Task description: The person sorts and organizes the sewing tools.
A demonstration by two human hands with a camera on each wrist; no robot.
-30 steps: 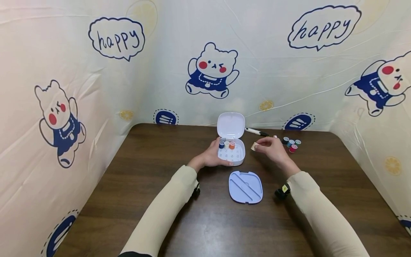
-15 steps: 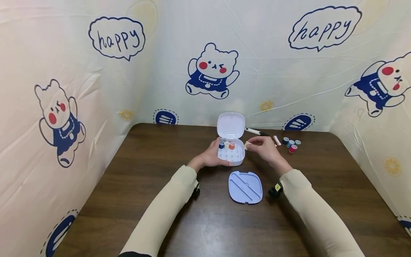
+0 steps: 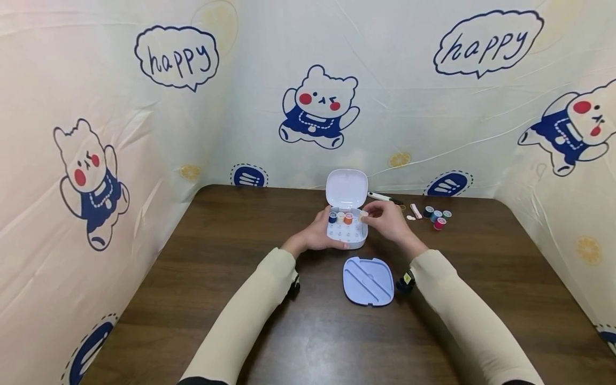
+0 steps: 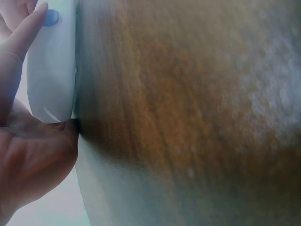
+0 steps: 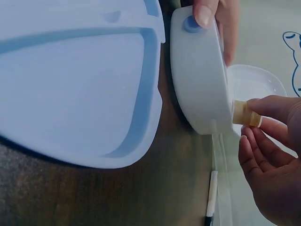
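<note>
A white sewing box [image 3: 356,244] stands with its lid [image 3: 346,188] raised. Navy [image 3: 332,217], cream [image 3: 340,217] and orange [image 3: 348,218] thread spools stand in its back row, among small pegs. My left hand [image 3: 316,232] grips the box's left side, its thumb along the front by a blue button [image 5: 192,24]. Between thumb and fingers, my right hand [image 3: 389,222] pinches a pale yellow thread spool [image 5: 242,113] at the back right of the box. In the right wrist view the spool's inner end meets the box opening; whether it sits on a peg is hidden.
A light blue divided tray [image 3: 368,281] lies in front of the box. Several loose spools [image 3: 437,216] stand to the right, beside a small pink-and-white item [image 3: 416,211]. A white pen-like tool with a dark end [image 3: 379,197] lies behind my right hand.
My right hand has moved left, carrying the pale yellow thread spool from beside the box to over its back right corner. My left hand keeps its grip on the box.
</note>
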